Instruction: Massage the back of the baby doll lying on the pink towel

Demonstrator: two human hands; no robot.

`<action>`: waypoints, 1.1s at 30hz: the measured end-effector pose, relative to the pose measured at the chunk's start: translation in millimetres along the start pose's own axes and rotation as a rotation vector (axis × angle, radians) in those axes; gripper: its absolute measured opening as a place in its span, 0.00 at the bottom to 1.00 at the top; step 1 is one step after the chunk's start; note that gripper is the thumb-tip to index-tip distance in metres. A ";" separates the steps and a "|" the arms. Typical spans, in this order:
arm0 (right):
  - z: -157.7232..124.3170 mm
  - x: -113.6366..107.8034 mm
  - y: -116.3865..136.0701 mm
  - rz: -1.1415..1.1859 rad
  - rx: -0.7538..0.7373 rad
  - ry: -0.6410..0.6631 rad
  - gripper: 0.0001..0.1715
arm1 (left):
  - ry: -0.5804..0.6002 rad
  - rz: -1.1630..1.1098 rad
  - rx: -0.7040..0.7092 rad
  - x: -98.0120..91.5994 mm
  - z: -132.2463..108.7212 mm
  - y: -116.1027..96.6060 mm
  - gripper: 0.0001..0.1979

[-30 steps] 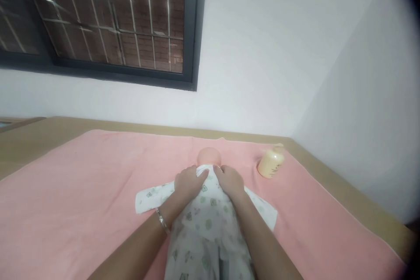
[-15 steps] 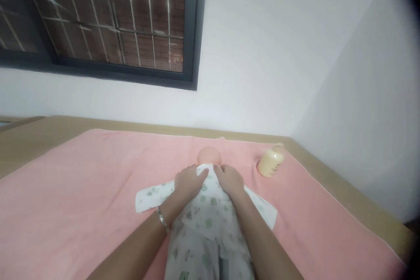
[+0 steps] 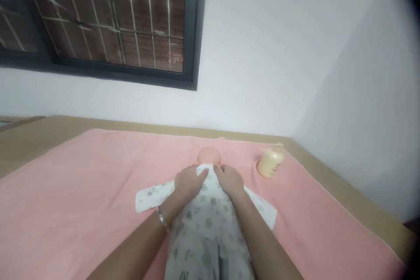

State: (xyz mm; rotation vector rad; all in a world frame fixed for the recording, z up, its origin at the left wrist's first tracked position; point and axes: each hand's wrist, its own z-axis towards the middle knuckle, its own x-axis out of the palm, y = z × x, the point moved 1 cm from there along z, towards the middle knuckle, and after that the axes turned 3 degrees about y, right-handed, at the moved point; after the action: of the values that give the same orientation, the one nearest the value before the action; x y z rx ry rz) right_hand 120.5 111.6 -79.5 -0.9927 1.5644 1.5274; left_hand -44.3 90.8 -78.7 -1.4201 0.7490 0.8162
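A doll (image 3: 209,156) lies on its back or front, I cannot tell which, with its bald head pointing away from me. It is covered by a white baby garment (image 3: 210,223) with small green and grey prints, its sleeves spread to both sides. My left hand (image 3: 190,182) is closed on the garment at the left shoulder, thumb lying near the collar. On the other shoulder, my right hand (image 3: 230,180) grips the cloth the same way, thumb beside the neck. The fingertips of both hands are partly hidden. A bracelet (image 3: 162,218) circles my left wrist.
Beneath the doll a pink sheet (image 3: 82,183) covers most of the wooden surface (image 3: 331,179). A cream pump bottle (image 3: 271,162) stands tilted in view at the right, beyond my right hand. A white wall and a dark-framed barred window (image 3: 193,30) rise behind.
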 end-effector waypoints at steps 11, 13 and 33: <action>-45.2 -28.8 31.0 -0.239 -0.165 0.065 0.28 | 0.018 0.088 0.019 -6.5 -0.7 -1.5 0.25; -40.9 -29.1 27.1 -0.157 -0.157 0.090 0.29 | 0.026 0.123 0.071 -9.6 -4.9 -6.7 0.25; -28.3 -30.8 17.3 0.012 -0.151 0.159 0.37 | 0.045 0.376 0.152 -16.1 -27.4 -25.2 0.24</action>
State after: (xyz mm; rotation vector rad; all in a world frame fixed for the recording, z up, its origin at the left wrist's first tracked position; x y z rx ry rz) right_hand 119.1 84.5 -43.3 -1.2173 1.5833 1.6283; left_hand -30.7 63.1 -52.3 -1.1804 1.1103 0.9932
